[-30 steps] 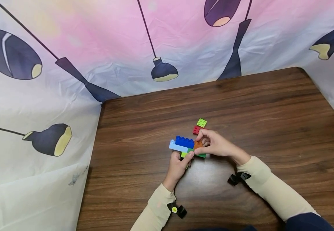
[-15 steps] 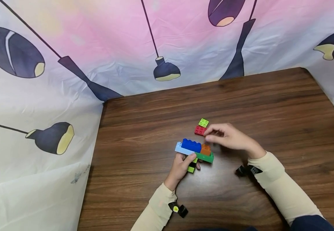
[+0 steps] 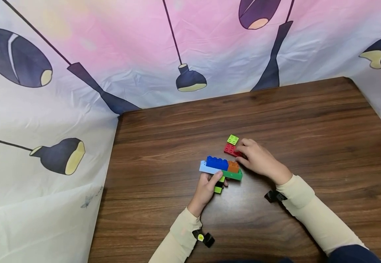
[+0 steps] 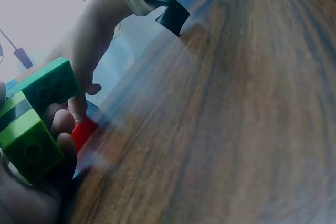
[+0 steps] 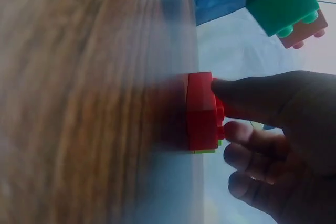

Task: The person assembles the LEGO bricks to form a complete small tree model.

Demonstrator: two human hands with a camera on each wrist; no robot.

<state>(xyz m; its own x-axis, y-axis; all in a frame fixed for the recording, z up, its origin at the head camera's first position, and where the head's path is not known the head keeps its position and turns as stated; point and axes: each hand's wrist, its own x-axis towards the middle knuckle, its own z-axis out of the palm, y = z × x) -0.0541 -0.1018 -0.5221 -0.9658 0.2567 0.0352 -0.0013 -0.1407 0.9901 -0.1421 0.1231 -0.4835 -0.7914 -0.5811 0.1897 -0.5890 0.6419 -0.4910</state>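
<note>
My left hand [image 3: 205, 190] holds a joined toy-brick build, thumb against its near side. Its top carries a dark blue brick [image 3: 217, 163] and an orange brick [image 3: 233, 166], over a light blue brick [image 3: 208, 168] and a green brick [image 3: 232, 175]. Lime pieces [image 4: 32, 148] with a black one between them hang below. On the table, a red brick [image 5: 202, 111] has my right hand [image 3: 257, 159] at its right end, thumb on the near side and index finger by the studs, pinching it. The other right fingers are loosely bent.
A lime four-stud brick [image 3: 233, 139] lies just beyond the red one. The brown wooden table [image 3: 309, 128] reaches back to a hanging cloth [image 3: 138, 54] printed with lamps. Black camera mounts [image 3: 207, 239] are strapped to both wrists.
My right hand has left the orange brick on the build and moved over to the red brick. The left hand keeps hold of the build, which has shifted slightly right.
</note>
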